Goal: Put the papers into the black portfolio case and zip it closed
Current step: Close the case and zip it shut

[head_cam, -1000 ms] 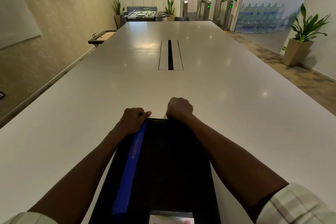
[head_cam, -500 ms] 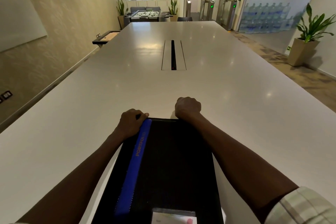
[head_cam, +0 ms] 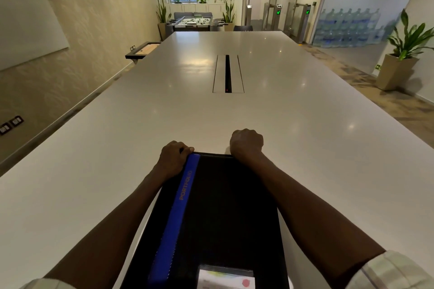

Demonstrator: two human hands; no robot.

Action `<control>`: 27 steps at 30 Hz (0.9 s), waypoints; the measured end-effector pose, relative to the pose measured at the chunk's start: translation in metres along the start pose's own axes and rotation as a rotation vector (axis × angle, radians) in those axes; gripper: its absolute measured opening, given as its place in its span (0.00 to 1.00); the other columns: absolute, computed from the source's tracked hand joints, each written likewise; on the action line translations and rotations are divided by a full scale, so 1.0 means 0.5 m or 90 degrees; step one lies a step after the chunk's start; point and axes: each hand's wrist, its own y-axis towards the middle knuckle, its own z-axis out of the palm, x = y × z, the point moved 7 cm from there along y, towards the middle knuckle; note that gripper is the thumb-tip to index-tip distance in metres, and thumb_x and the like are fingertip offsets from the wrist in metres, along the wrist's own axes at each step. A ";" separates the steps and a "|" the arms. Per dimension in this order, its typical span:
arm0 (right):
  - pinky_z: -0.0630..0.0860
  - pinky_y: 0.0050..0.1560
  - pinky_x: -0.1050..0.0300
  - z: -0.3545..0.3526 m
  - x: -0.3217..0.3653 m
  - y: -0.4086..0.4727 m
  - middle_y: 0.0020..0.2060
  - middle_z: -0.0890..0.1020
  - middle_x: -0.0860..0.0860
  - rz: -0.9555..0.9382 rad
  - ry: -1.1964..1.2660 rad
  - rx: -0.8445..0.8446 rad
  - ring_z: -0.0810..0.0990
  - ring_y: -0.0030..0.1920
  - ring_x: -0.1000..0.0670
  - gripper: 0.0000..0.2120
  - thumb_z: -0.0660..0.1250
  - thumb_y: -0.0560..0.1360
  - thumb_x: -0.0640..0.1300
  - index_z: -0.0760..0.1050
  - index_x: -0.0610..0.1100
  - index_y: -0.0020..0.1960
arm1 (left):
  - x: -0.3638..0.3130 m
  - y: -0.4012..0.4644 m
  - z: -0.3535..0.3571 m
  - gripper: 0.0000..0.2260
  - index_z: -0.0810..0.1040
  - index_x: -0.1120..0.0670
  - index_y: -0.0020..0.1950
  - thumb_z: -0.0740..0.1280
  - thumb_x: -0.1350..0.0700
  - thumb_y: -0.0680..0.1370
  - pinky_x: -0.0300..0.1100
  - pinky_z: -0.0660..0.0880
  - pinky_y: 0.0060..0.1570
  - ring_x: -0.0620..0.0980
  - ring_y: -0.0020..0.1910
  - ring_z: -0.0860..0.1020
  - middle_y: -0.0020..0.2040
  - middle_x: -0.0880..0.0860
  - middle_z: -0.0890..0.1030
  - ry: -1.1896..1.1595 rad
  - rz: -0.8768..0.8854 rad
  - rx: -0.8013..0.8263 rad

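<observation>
Two bare hands work at the far edge of a flat black fabric portfolio case (head_cam: 225,213), which lies closed on a long white glossy table (head_cam: 328,148) at its near end, roughly midway between the table's left and right edges. The case's near edge runs out of view at the bottom. A blue strap (head_cam: 175,218) printed with orange letters reading PORTFOLIO runs lengthwise down the case's left part, and a clear label window (head_cam: 225,278) with a pale card sits at its near edge.

The left hand (head_cam: 173,159) rests on the far left corner of the case, fingers curled over the top end of the blue strap and the case's edge, gripping it. The right hand (head_cam: 246,144) is balled at the far edge, right of the middle, knuckles up; its fingers curl down at the case's rim, but whether they pinch a zip pull cannot be told, since the fingertips are hidden. Both forearms lie over the case's long sides, with pale checked sleeves (head_cam: 394,270) at the bottom corners.

Farther along the table's midline is a recessed cable slot (head_cam: 227,74). Beyond the far end stand a foosball table (head_cam: 196,21) and potted plants (head_cam: 404,54).
</observation>
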 end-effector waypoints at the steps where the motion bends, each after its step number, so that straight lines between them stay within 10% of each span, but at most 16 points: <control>1: 0.67 0.42 0.55 0.002 -0.006 0.003 0.53 0.82 0.47 0.011 0.016 0.005 0.80 0.55 0.45 0.15 0.61 0.73 0.39 0.77 0.44 0.59 | 0.005 -0.002 0.000 0.14 0.81 0.61 0.46 0.62 0.52 0.81 0.42 0.66 0.48 0.54 0.46 0.76 0.46 0.59 0.80 -0.004 -0.011 -0.005; 19: 0.71 0.42 0.55 0.023 0.140 0.020 0.52 0.81 0.46 0.079 0.375 0.082 0.81 0.51 0.45 0.12 0.70 0.67 0.42 0.71 0.45 0.47 | 0.016 0.007 0.018 0.17 0.76 0.60 0.38 0.60 0.52 0.82 0.41 0.62 0.41 0.52 0.42 0.73 0.40 0.53 0.76 -0.083 -0.067 0.001; 27: 0.72 0.41 0.56 0.027 0.165 0.022 0.53 0.81 0.45 0.085 0.428 0.104 0.81 0.53 0.44 0.15 0.74 0.67 0.41 0.70 0.44 0.48 | 0.038 -0.002 0.010 0.11 0.75 0.56 0.60 0.55 0.59 0.82 0.38 0.66 0.48 0.47 0.51 0.76 0.53 0.49 0.78 -0.240 -0.122 -0.075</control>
